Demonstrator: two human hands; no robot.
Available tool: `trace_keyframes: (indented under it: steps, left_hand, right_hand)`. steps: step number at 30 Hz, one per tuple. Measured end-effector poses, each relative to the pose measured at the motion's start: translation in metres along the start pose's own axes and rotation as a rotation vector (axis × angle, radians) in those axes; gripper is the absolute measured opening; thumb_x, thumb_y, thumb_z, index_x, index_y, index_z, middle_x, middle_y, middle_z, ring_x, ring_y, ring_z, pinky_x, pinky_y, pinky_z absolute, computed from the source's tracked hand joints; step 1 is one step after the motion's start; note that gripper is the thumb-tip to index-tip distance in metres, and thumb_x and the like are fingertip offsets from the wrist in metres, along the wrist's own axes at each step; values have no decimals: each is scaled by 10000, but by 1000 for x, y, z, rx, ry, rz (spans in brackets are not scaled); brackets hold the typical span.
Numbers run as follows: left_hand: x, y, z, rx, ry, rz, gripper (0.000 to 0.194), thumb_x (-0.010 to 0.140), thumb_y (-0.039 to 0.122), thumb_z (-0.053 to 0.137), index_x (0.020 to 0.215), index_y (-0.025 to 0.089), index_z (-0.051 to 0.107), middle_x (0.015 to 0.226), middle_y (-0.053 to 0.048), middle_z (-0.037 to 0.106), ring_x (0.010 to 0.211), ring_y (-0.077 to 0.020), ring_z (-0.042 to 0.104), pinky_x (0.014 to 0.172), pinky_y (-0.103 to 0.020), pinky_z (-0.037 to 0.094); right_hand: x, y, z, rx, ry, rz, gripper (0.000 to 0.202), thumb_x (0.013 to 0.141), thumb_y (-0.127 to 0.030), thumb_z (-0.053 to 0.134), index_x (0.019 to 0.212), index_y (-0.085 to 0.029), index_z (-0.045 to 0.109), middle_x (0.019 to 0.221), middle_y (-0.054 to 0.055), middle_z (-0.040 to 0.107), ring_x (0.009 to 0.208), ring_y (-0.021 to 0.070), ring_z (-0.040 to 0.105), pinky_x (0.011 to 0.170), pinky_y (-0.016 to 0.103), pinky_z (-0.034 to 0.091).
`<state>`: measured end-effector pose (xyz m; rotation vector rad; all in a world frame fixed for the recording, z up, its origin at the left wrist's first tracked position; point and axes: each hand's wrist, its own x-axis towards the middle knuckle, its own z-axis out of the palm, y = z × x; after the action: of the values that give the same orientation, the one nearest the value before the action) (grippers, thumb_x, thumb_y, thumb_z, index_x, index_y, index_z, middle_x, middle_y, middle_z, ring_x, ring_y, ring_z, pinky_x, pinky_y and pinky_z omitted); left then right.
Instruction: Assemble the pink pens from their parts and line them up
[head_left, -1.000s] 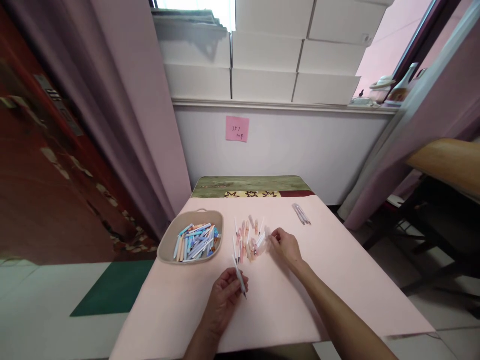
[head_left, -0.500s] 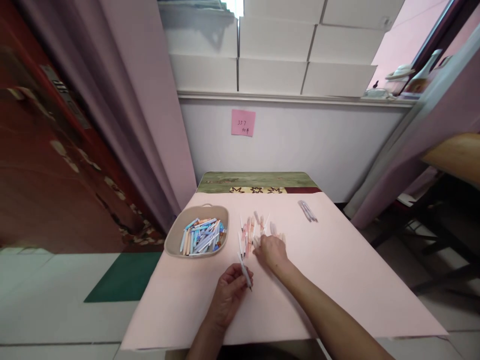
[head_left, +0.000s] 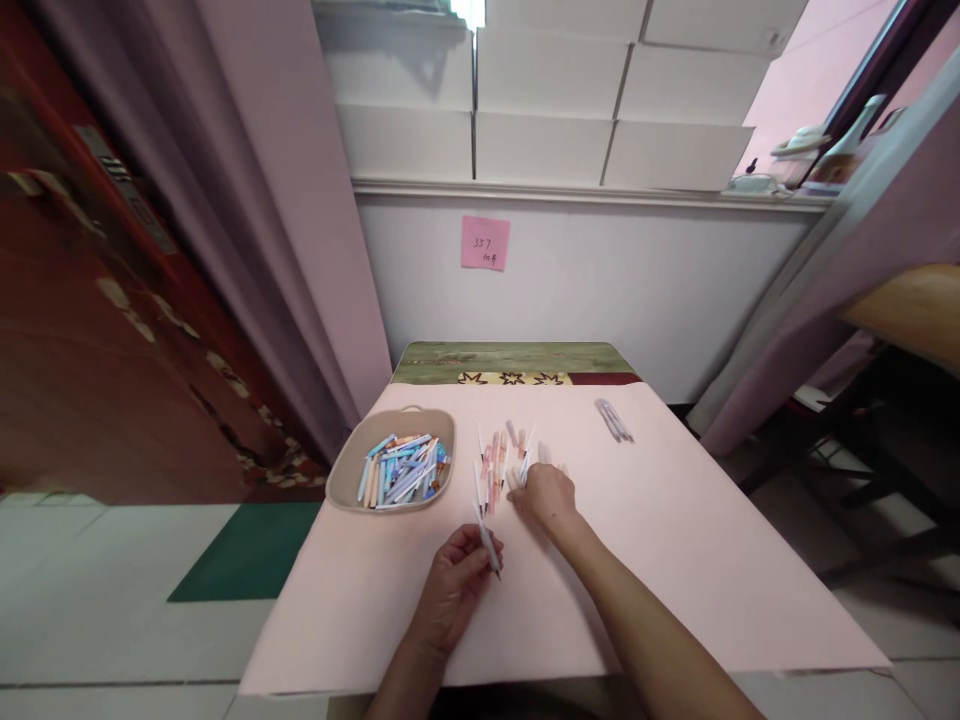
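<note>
My left hand (head_left: 461,575) is closed on a slim grey-white pen (head_left: 487,542) above the near part of the pink-covered table. To its right and farther off, my right hand (head_left: 550,497) reaches down among the loose pens, its fingers closed round a thin white pen (head_left: 528,452) as far as shows; the fingertips are partly hidden. Several pink and white pens (head_left: 493,465) lie side by side just left of my right hand. A few pale pens (head_left: 544,453) are partly covered behind it.
A beige basket (head_left: 340,484) of blue, white and orange pens stands at the left of the table (head_left: 675,580). Several pens (head_left: 615,421) lie grouped at the back right. A pink note (head_left: 485,243) is on the wall.
My right hand has shifted slightly right, and a white pen at its fingers now stands out more. My left hand still holds its pen in nearly the same place.
</note>
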<state>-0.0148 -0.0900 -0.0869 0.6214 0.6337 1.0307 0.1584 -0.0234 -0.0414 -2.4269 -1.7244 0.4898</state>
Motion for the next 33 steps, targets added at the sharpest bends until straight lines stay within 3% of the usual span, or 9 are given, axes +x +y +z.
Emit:
trace_keyframes:
  steps: [7,27,30,33]
  left_hand:
    - [0,1,2,-7,24,-3,176,666,157,765,818,149,678,769,-49,666,673,-119,574,659,-232,444]
    - [-2,1,3,42,28,9,200,668,190,769,839,149,673,797,-45,670,690,-123,585,684,-247,452]
    - [-2,2,3,42,32,11,191,672,183,765,837,151,675,797,-43,672,698,-121,589,693,-246,452]
    - [-1,3,4,36,28,3,195,660,185,772,826,149,676,784,-44,676,680,-120,589,679,-245,453]
  right_hand:
    - [-7,3,2,-15,81,-36,243,797,-305,592,889,-124,724,887,162,728,869,266,691,681,300,487]
    - [18,-9,4,94,28,33,255,644,-180,692,889,-116,727,941,188,720,923,282,679,761,324,485]
    - [20,-1,0,191,7,53,201,619,-247,722,779,-126,723,860,170,726,850,295,687,693,329,487]
    - [17,12,-5,345,-9,42,233,691,-365,672,649,-137,691,717,127,711,723,255,684,631,310,478]
